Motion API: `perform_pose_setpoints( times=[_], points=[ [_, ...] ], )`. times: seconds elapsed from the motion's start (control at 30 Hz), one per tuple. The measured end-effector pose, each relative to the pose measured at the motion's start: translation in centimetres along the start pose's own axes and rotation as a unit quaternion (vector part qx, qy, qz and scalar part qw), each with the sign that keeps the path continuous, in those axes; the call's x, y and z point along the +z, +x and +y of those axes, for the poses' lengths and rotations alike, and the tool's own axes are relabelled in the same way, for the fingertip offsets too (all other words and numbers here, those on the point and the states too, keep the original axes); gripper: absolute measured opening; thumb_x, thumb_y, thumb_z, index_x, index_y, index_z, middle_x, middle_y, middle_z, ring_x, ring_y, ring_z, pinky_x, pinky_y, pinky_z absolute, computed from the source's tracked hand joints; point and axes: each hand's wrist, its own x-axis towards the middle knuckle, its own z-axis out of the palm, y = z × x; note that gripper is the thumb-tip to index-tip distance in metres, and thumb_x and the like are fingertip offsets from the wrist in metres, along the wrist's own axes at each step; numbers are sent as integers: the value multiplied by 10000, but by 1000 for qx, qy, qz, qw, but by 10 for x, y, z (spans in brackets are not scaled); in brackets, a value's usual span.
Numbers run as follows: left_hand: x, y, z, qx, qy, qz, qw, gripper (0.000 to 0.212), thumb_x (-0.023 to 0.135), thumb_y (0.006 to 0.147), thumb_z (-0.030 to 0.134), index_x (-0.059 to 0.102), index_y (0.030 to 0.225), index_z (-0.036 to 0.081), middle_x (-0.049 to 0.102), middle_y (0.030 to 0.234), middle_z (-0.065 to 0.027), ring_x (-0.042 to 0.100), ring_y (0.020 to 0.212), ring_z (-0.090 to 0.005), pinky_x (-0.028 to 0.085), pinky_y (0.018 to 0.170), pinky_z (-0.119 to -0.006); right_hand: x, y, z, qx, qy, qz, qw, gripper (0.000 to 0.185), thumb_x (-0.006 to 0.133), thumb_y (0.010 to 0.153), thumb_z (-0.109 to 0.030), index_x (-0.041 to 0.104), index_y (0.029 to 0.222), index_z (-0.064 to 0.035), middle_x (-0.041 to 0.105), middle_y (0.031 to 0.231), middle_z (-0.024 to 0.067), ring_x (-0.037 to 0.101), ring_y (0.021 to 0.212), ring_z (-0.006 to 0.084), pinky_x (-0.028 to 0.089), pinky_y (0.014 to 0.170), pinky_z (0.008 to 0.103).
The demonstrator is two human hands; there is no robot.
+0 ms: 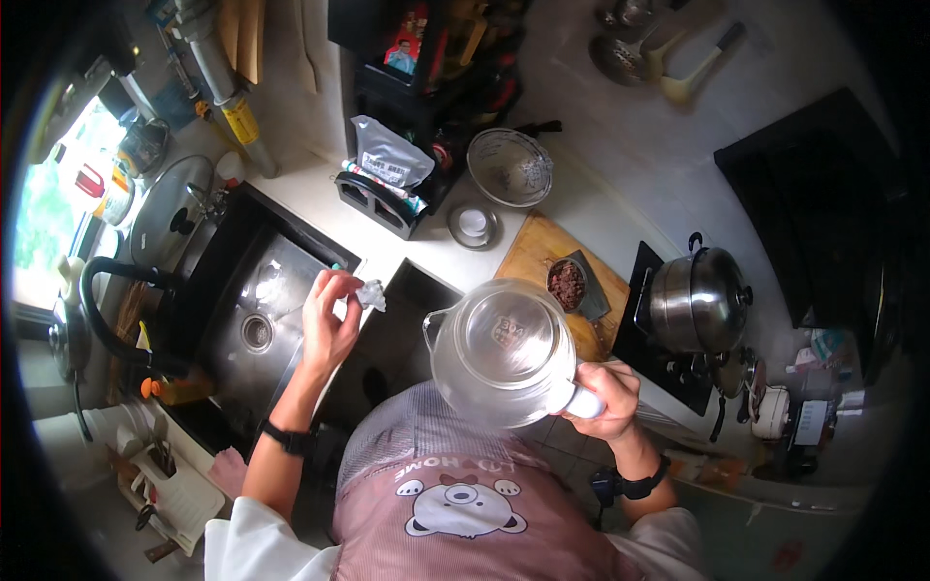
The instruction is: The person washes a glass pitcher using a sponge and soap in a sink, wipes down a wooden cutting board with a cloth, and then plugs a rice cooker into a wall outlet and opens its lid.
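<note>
My right hand (609,396) grips the white handle of a clear glass jug (501,348), which I hold up in front of my apron (450,501). The jug's round metal-looking base bears writing. My left hand (333,316) pinches a crumpled whitish piece of cloth or tissue (371,295) between thumb and fingers, near the right edge of the sink (272,290). A wooden cutting board (527,250) lies beyond the jug, partly hidden by it. On the board stand a bowl of reddish-brown chopped food (566,285) and a cleaver blade (597,301).
A black faucet (94,305) arches over the sink on the left. A steel pot (697,298) stands on the black cooktop at the right. Behind are a patterned bowl (510,168), a small white cup (473,223) and a black rack (374,207) with packets.
</note>
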Motion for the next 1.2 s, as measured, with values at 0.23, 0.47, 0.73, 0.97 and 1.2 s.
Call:
perform_pose_setpoints(
  times=[0.23, 0.47, 0.73, 0.97, 1.2],
  points=[
    [-40, -9, 50, -37, 8, -86, 996, 139, 571, 795, -46, 630, 917, -14, 604, 832, -130, 639, 709, -220, 508, 664, -302, 13, 11, -4, 11, 15, -3, 1000, 391, 899, 623, -159, 576, 794, -21, 612, 639, 64, 640, 542, 253, 496, 518, 330],
    [-25, -39, 9, -150, -78, -238, 957, 144, 608, 846, 35, 651, 978, -1, 670, 852, -113, 665, 741, -189, 529, 685, -317, 23, 9, -6, 14, 12, -4, 1000, 412, 905, 601, -168, 564, 788, -31, 594, 631, 64, 645, 562, 263, 496, 529, 338],
    [-73, -17, 110, 20, 2, -122, 992, 218, 564, 710, -83, 654, 886, 7, 617, 836, -118, 641, 720, -234, 508, 618, -317, 31, 1, 12, -21, 40, -16, 999, 434, 901, 587, -159, 587, 838, 6, 634, 684, 88, 659, 588, 290, 514, 554, 340],
    [-64, -58, 41, -175, -35, -115, 977, 130, 591, 769, -7, 642, 888, 3, 656, 858, -101, 642, 714, -193, 536, 668, -317, 56, 10, 19, 65, 130, -24, 989, 351, 870, 712, -202, 590, 794, -7, 633, 652, 100, 659, 570, 240, 499, 537, 314],
    [-65, -146, 90, -288, -218, -207, 909, 429, 633, 944, 156, 511, 1334, 26, 608, 1167, -89, 556, 1125, -158, 452, 979, -325, 165, 42, -12, 49, 289, -174, 940, 280, 722, 865, -237, 588, 965, -13, 653, 768, 95, 623, 666, 150, 492, 604, 298]
  ],
)
